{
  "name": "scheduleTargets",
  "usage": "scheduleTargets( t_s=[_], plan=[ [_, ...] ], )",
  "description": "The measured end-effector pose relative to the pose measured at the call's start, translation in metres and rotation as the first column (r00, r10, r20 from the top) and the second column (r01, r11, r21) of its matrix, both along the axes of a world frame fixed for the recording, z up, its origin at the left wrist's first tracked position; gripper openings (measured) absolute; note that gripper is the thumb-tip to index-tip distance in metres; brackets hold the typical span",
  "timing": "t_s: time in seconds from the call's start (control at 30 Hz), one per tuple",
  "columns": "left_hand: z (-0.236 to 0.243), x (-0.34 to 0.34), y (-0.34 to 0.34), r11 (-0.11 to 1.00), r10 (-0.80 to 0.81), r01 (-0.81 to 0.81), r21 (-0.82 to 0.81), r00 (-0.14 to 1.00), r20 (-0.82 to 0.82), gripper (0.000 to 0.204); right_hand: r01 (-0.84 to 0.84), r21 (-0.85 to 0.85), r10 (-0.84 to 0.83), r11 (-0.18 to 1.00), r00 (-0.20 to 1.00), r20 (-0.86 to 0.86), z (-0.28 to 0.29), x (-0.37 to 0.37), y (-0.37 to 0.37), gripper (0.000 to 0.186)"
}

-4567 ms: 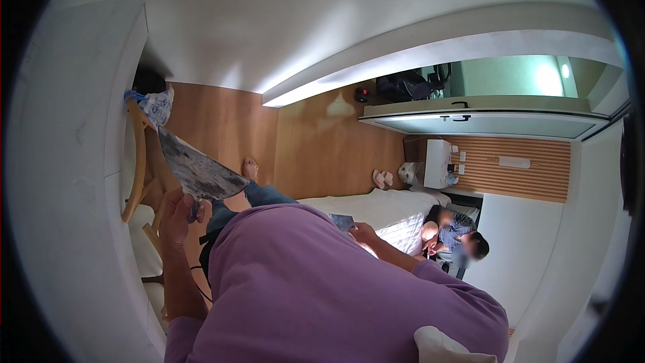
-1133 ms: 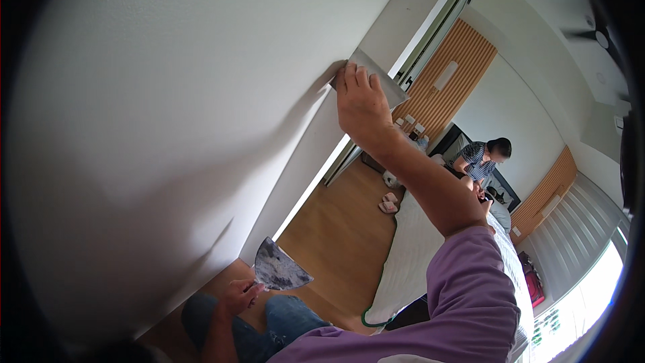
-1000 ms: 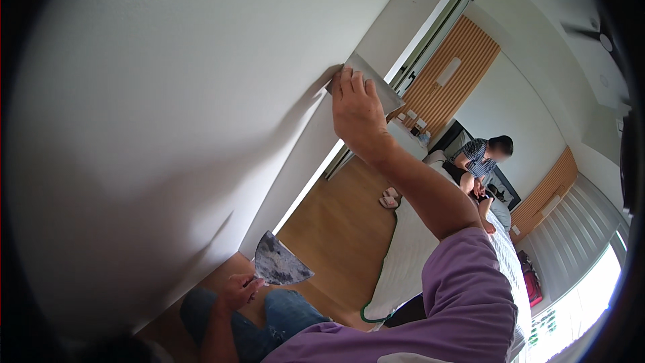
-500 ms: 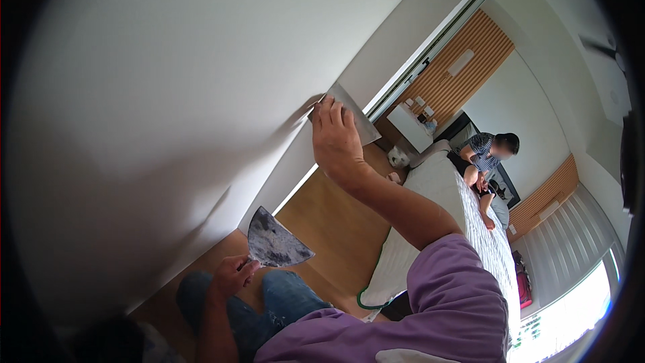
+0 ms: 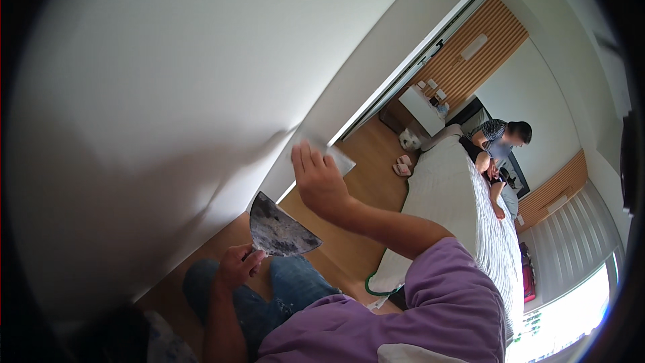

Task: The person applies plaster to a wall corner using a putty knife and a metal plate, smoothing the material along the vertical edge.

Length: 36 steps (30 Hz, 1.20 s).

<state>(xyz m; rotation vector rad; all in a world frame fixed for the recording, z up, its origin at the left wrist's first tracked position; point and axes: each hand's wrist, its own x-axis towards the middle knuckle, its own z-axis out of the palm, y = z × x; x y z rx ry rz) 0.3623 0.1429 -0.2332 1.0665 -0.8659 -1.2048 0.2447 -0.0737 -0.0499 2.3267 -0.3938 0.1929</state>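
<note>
Low in front of me, my left hand [image 5: 240, 265] grips the handle of a wide putty knife [image 5: 281, 228] whose fan-shaped blade is smeared dark grey and white. Farther forward, my right hand [image 5: 321, 180] holds a flat, pale metal blade [image 5: 341, 161], somewhat blurred, at the white strip [image 5: 349, 74] along the corner of the white wall [image 5: 188, 67]. The fingertips lie over the blade, which partly hides behind them; whether it touches the wall I cannot tell.
A bed [image 5: 437, 222] with white covers stands at the right; a person [image 5: 490, 138] in a striped top sits on it. Beyond are a white shelf [image 5: 420, 111], slippers [image 5: 403, 166], a white bag [image 5: 408, 139], a red suitcase [image 5: 529, 279] and a window [image 5: 571, 309]. Wooden floor [image 5: 363, 202] lies below.
My right hand has moved down along the wall strip with the flat blade. My left hand holds the putty knife a little higher in the picture, and the view has shifted slightly.
</note>
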Motion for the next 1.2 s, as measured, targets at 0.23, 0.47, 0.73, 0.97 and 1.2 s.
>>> scheduleTargets(
  t_s=[0.23,0.47,0.73,0.97,1.2],
  plan=[
    [0.023,0.011,-0.012,0.974,-0.222,0.226,-0.009,0.946,-0.237,0.036,-0.353,0.624,0.291,0.697,0.935,0.204,0.079,-0.078,0.029,0.049],
    [0.049,0.027,-0.020,0.934,-0.340,0.335,-0.124,0.940,-0.018,0.042,-0.293,0.632,0.306,0.717,0.948,0.092,0.081,-0.136,0.047,0.050],
    [0.033,0.028,-0.022,0.963,-0.269,0.270,0.009,0.961,-0.059,0.041,-0.207,-0.341,0.360,0.917,0.798,0.484,0.299,-0.142,0.012,0.054],
    [-0.007,0.023,-0.043,0.946,-0.291,0.287,0.153,0.957,0.007,0.038,0.047,-0.827,0.316,0.560,0.911,0.265,0.471,-0.046,-0.035,0.055],
    [0.002,0.040,-0.037,0.966,-0.216,0.209,0.151,0.976,0.031,0.040,0.203,-0.854,0.139,0.478,0.943,0.302,0.519,-0.003,-0.087,0.058]
  ],
)
